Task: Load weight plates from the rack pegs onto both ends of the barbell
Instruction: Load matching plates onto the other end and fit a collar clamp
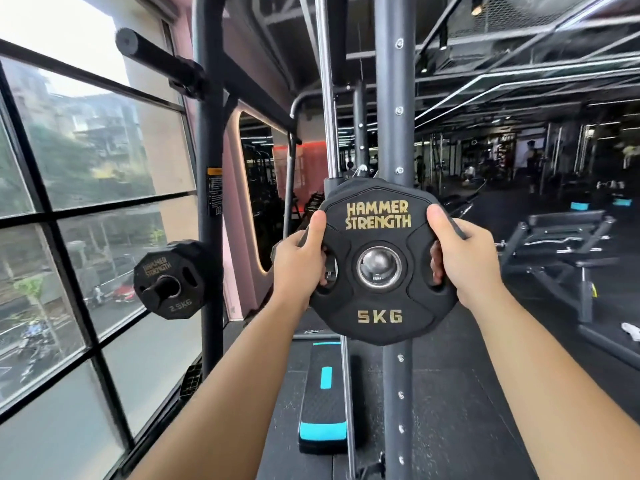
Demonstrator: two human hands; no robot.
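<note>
Gym flooring of dark rubber runs back into a dim hall, with a tall paned window [86,150] along the left side. At centre, both hands hold a black 5 kg plate [379,299] upright, its face turned toward the camera, in front of a grey rack upright [394,98] drilled with holes. The left hand [301,261] grips the plate's left edge and the right hand [464,258] its right edge. Each thumb lies on the front face, and the fingers curl in through a grip slot. A rounded metal end shows in the plate's centre hole. It may be a peg or a bar sleeve, and the view does not settle whether the plate sits on it.

Left of this, a 2.5 kg plate [180,303] hangs on a peg [156,291] sticking out from a second upright [209,133] beside the window. Higher on that upright a bare black peg [156,51] points toward the glass. A chrome guide rod [327,98] stands just left of the central upright. On the floor below the held plate lies a black step platform [323,403] with teal trim. A dark weight bench [561,244] stands off to the right.
</note>
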